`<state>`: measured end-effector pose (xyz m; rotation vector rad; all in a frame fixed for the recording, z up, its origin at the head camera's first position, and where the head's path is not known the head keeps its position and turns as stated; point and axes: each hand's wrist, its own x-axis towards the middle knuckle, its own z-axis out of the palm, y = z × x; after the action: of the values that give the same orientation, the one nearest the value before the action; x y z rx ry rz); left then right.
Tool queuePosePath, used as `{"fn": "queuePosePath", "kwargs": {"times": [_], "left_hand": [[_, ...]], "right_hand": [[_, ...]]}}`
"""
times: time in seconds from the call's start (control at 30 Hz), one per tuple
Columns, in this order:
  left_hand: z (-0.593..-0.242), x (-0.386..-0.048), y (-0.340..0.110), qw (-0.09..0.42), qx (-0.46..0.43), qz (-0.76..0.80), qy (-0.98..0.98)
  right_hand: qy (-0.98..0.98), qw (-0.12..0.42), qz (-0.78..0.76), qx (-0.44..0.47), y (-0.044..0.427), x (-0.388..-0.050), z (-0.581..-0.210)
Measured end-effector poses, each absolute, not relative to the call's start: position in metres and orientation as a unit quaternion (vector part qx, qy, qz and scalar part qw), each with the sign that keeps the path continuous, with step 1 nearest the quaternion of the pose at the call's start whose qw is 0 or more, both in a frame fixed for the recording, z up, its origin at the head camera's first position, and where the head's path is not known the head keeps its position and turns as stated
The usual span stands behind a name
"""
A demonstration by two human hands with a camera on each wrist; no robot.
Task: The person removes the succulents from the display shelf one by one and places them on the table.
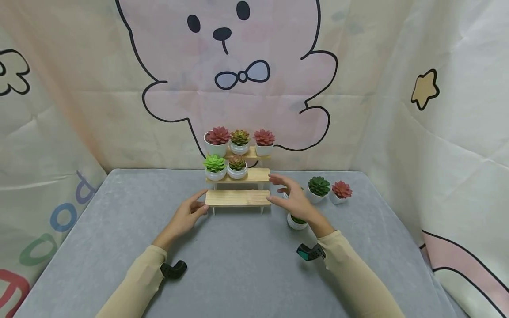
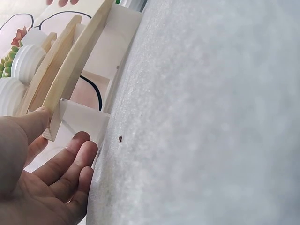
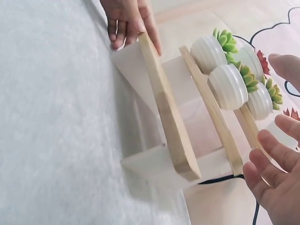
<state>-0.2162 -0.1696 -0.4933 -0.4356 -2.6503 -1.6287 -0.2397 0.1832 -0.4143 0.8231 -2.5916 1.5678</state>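
A three-tier wooden shelf stand (image 1: 237, 198) with pale side supports stands near the back of the table. My left hand (image 1: 184, 217) holds the left end of its lowest board, thumb at the front corner and index finger behind, as the left wrist view (image 2: 47, 168) shows. Beside the stand's right end hovers my right hand (image 1: 296, 203), fingers spread and holding nothing. On the top tier sit two red potted succulents and a green-red one (image 1: 240, 139). The middle tier bears a bright green succulent (image 1: 214, 165) and a brownish one (image 1: 237, 165). The lowest board is bare.
Right of the stand are a dark green potted succulent (image 1: 319, 187), a red one (image 1: 341, 191), and a white pot (image 1: 297, 223) partly under my right hand. Another pot there is mostly hidden. A printed curtain (image 1: 358, 88) hangs behind the grey-covered table (image 1: 238, 274).
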Motion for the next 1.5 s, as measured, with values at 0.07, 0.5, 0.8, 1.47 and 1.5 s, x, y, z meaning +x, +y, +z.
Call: {"fn": "queuePosePath", "kwargs": {"times": [0.07, 0.5, 0.8, 1.47, 1.5], "left_hand": [[-0.491, -0.216, -0.169, -0.004, -0.136, -0.521, -0.843], [-0.486, -0.215, -0.17, -0.007, -0.136, -0.518, -0.844], [-0.487, -0.215, -0.172, -0.01, -0.135, -0.517, -0.845], [-0.49, -0.214, -0.169, -0.002, -0.145, -0.516, -0.844], [-0.49, -0.215, -0.169, 0.002, -0.148, -0.515, -0.844]], "right_hand": [[-0.822, -0.002, 0.505, 0.262, 0.179, -0.242, -0.413], [-0.822, 0.009, 0.502, 0.269, 0.149, -0.252, -0.405], [-0.838, 0.02, 0.488, 0.243, 0.133, -0.262, -0.404], [-0.833, 0.028, 0.506, 0.223, 0.11, -0.287, -0.409], [-0.834, 0.03, 0.504, 0.221, 0.109, -0.287, -0.409]]}}
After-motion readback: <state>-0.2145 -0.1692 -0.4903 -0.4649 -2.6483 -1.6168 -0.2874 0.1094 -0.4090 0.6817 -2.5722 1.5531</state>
